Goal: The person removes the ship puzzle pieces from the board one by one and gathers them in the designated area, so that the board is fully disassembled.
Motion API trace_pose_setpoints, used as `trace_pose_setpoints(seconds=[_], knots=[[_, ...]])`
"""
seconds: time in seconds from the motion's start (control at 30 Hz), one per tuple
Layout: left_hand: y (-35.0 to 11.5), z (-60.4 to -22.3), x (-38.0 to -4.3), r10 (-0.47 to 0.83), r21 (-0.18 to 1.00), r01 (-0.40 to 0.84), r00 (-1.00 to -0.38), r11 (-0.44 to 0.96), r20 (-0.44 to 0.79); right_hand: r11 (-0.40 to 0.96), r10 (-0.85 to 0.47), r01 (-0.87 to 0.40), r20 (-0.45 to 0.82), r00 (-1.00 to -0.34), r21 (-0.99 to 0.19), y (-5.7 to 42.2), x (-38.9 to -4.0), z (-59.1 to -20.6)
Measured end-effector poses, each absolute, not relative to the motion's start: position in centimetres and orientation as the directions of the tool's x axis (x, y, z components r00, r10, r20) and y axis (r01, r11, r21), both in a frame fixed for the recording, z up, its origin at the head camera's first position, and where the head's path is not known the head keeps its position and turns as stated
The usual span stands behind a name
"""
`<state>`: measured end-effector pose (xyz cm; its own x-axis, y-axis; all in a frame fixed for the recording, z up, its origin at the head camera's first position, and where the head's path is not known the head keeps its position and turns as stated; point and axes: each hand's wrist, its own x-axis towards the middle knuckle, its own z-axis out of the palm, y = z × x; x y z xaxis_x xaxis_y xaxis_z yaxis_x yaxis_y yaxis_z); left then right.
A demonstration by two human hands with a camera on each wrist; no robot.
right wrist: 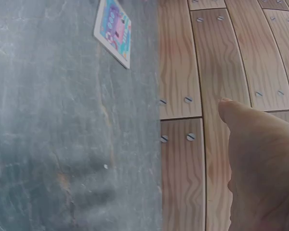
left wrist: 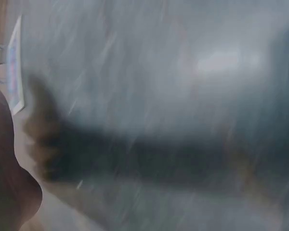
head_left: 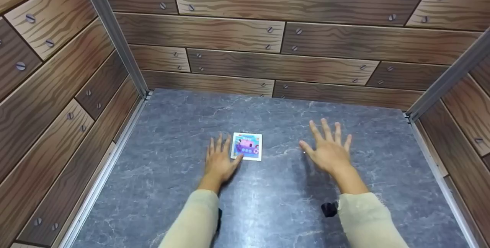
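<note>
A flat square with a white border and a pink, purple and blue cartoon picture (head_left: 247,147) lies on the grey marbled surface (head_left: 183,118). Beside its left edge is my left hand (head_left: 220,162), fingers straight, the thumb tip overlapping the lower left corner in the head view. The left wrist view is blurred; the hand (left wrist: 14,178) shows at its left edge, near the square (left wrist: 15,67). My right hand (head_left: 329,154) is well to the right of the square, fingers spread and holding nothing. From the right wrist, that hand (right wrist: 265,149) appears low on the right, apart from the square (right wrist: 114,31).
Wood-plank patterned panels with printed screws enclose the surface: a back wall (head_left: 237,33), a left wall (head_left: 57,125) and a right wall (head_left: 459,133). Metal corner posts (head_left: 115,33) stand at the back. A small black object (head_left: 329,209) is at the right cuff.
</note>
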<state>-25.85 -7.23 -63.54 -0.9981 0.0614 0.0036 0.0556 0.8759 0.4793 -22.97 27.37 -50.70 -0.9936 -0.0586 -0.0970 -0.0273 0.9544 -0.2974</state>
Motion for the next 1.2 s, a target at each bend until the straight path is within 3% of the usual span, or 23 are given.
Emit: trace_pose_setpoints(seconds=[0.13, 0.27, 0.5, 0.93, 1.2], knots=[[-6.1, -65.1, -25.6, -0.003, 0.489, -0.006, -1.000, 0.873, -0.006, 0.950, -0.065, -0.029, -0.107, -0.992, -0.310, 27.1, -23.0, -51.5], [-5.7, -65.6, -25.5, -0.039, 0.427, -0.044, -0.999, 0.903, -0.019, 0.940, -0.080, -0.037, -0.113, -0.990, -0.338, 26.4, -23.6, -52.4], [-5.7, -65.4, -25.6, -0.039, 0.371, -0.041, -0.999, 0.928, -0.013, 0.874, -0.146, -0.103, -0.056, -0.988, -0.474, 24.3, -25.5, -55.0], [-5.3, -66.1, -25.1, -0.051, 0.363, -0.034, -0.998, 0.931, 0.038, 0.846, -0.188, -0.137, -0.048, -0.981, -0.515, 20.7, -27.0, -58.6], [-5.3, -66.1, -25.3, -0.056, 0.350, -0.031, -0.997, 0.936, 0.061, 0.779, -0.209, -0.160, -0.011, -0.978, -0.606, 18.3, -28.4, -59.2]])
